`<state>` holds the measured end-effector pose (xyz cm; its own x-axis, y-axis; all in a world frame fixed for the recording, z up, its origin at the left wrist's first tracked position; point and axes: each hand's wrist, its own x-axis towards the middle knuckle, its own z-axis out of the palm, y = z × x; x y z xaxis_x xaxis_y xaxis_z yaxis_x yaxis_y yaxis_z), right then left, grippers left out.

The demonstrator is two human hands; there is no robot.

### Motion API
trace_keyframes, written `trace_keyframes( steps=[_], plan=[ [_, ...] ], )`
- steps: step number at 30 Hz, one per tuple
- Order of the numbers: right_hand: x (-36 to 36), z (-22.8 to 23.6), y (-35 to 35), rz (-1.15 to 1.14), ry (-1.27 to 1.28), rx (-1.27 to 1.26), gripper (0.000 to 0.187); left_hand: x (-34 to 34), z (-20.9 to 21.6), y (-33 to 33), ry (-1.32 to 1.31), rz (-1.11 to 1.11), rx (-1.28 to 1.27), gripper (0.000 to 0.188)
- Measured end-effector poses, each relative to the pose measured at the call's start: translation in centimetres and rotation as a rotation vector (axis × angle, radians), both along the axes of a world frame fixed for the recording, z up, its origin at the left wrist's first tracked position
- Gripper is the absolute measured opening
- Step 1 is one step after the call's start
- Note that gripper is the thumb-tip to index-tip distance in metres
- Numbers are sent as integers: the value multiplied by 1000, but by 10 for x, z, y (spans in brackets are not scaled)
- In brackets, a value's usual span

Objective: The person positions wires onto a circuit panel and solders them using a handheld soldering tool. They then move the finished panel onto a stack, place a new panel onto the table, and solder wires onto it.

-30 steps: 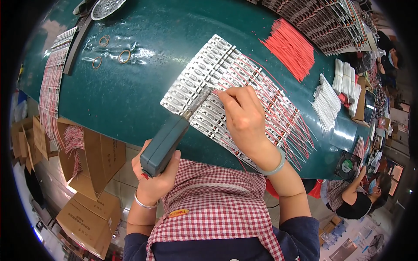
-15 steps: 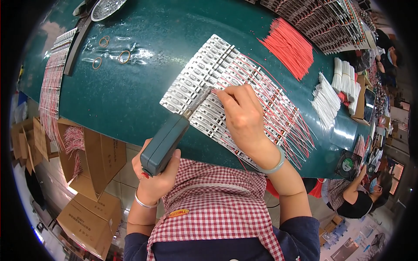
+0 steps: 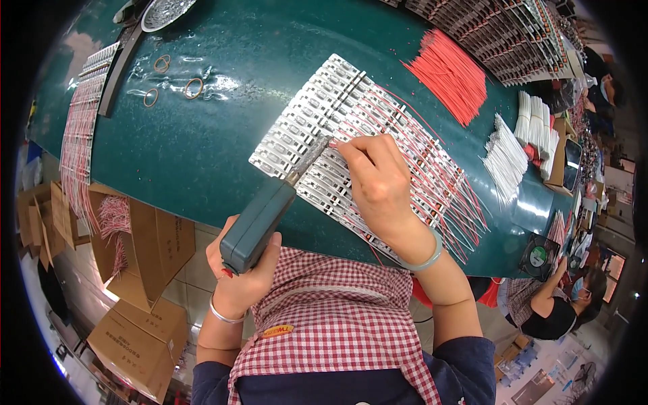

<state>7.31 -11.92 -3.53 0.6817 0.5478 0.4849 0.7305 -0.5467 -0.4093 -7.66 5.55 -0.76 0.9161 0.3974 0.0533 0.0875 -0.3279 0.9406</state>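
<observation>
My left hand point(image 3: 236, 290) is wrapped round the dark teal body of a soldering gun point(image 3: 258, 224). Its metal tip points up and right, over a panel of white small-part boards point(image 3: 297, 118) in tight rows. Close beside that tip, my right hand point(image 3: 381, 179) is closed in a pinch on the end of a thin red wire point(image 3: 333, 143). Red and white wires point(image 3: 439, 179) run from the panel's rows out to the right, partly under my right hand and wrist. The exact spot where tip, wire and board meet is too small to make out.
Bundles of red wires point(image 3: 449, 77) and white wires point(image 3: 506, 158) lie to the right. A wired panel point(image 3: 84, 121) overhangs the table's left edge beside a dark bar point(image 3: 121, 77). Rubber bands point(image 3: 194, 88) and a metal dish point(image 3: 165, 13) lie farther back. Cartons point(image 3: 142, 344) stand below left.
</observation>
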Motion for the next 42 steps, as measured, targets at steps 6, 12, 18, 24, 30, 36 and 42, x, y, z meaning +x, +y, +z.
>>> trace_keyframes(
  steps=[6, 12, 18, 24, 30, 36, 42],
  plan=[
    [1, -1, 0, 2, -1, 9, 27, -1, 1, 1, 10, -7, 28, 17],
    [1, -2, 0, -4, -11, 2, 27, 0, -1, 1, 19, -3, 7, 17],
    [1, -2, 1, 0, -21, -8, 26, -2, -1, 1, 17, -13, 25, 18],
    [0, -1, 2, -17, -28, -15, 25, -10, -5, 2, 3, 33, 8, 21],
    [1, -3, 0, -1, -49, -42, 26, -15, -8, 2, 13, 58, -7, 24],
    [-9, 3, -1, 26, -20, 22, 27, -20, -10, 5, -11, 58, 39, 24],
    [-10, 0, -2, 32, 3, 21, 26, -21, -9, 4, 6, 41, -10, 23]
  ],
)
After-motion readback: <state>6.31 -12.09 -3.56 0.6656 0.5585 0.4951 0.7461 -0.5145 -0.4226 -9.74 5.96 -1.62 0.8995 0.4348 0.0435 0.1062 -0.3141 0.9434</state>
